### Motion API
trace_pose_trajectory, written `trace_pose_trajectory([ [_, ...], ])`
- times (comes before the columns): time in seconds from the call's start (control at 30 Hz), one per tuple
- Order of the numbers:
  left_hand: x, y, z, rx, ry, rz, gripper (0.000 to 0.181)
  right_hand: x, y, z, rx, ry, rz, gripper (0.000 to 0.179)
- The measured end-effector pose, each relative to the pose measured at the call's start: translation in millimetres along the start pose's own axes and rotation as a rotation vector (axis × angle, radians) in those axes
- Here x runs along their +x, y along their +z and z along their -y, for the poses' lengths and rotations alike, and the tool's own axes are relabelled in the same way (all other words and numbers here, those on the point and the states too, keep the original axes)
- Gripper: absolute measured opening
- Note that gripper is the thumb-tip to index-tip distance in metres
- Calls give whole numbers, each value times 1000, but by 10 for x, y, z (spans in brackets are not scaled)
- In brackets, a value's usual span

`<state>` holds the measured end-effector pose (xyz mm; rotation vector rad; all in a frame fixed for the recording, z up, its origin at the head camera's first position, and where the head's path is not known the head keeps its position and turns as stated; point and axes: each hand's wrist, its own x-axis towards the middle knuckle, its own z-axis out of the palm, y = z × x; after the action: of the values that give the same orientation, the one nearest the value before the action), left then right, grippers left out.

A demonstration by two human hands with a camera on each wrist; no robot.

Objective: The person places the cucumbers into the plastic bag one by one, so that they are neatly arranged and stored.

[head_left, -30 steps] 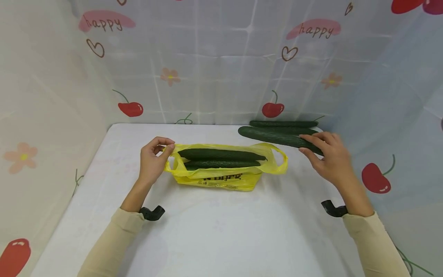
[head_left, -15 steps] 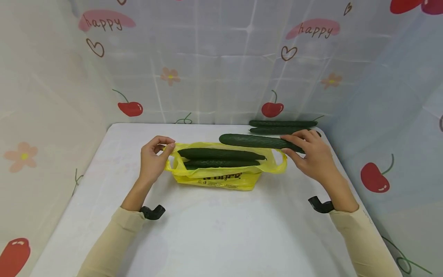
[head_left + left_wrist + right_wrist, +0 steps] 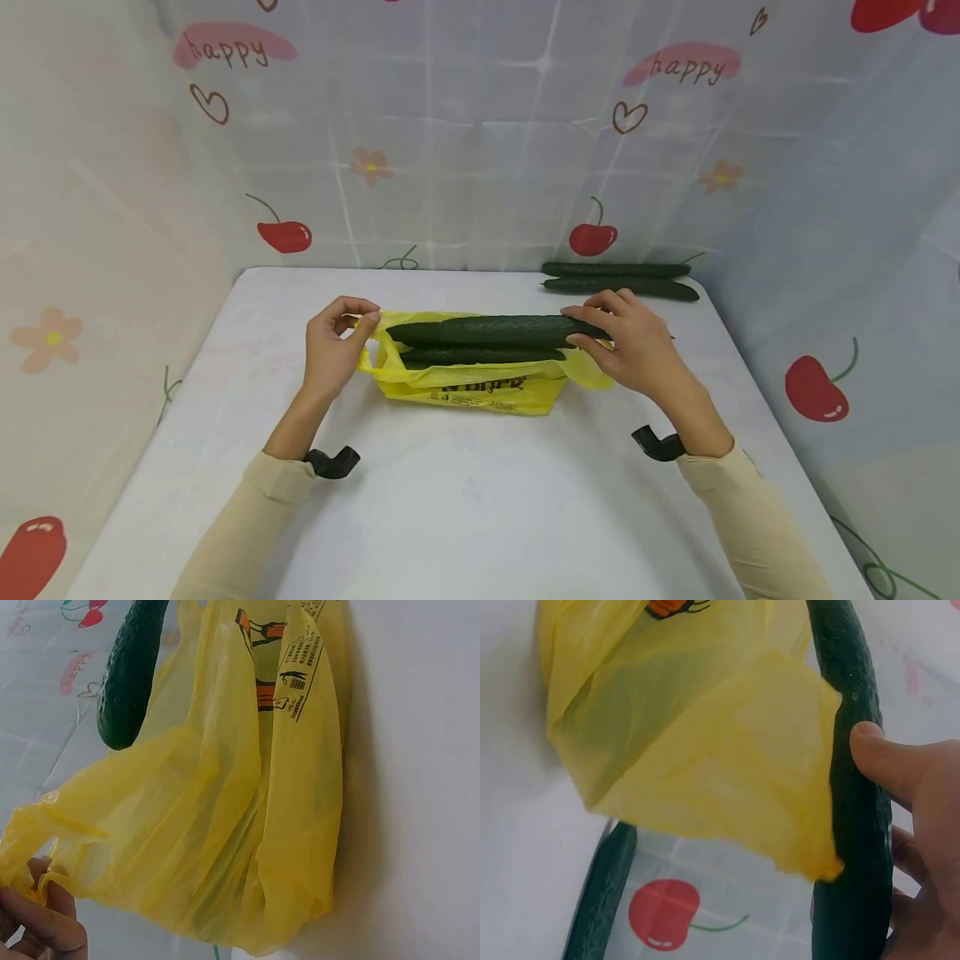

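Toward the far edge of the white table (image 3: 465,500), my head feed suggests the bagging is partway along: one bagged cucumber (image 3: 483,357) lies inside the yellow plastic bag (image 3: 412,389), a held cucumber (image 3: 487,332) is over its mouth but not yet released, and by the table's far right corner a rear cucumber (image 3: 617,270) and a front cucumber (image 3: 622,288) are left outside. Against the earlier frame, the held cucumber has come left and now hides the second one that showed inside; the left hand (image 3: 333,346) stays pinching the bag's left end, and the right hand (image 3: 626,342) grips the held cucumber's right end. On my left wrist feed, that hand pinches gathered plastic. My right wrist feed has the other hand's thumb against the held cucumber, bag film overlapping it; whether they touch I can't tell.
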<state>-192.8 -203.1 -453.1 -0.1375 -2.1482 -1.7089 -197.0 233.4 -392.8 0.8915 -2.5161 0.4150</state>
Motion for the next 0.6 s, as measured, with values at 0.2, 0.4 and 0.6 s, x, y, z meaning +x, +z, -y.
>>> trace_pose_trajectory([
  [0.2, 0, -3, -14, 0, 6, -4, 17, 125, 37, 180, -51, -34, 47, 41],
  [0.4, 3, 1, -2, -3, 8, -3, 17, 255, 65, 360, -111, -62, 75, 37],
  [0.6, 3, 3, 8, -3, 5, -4, 16, 313, 146, 564, -167, -23, 134, 36],
])
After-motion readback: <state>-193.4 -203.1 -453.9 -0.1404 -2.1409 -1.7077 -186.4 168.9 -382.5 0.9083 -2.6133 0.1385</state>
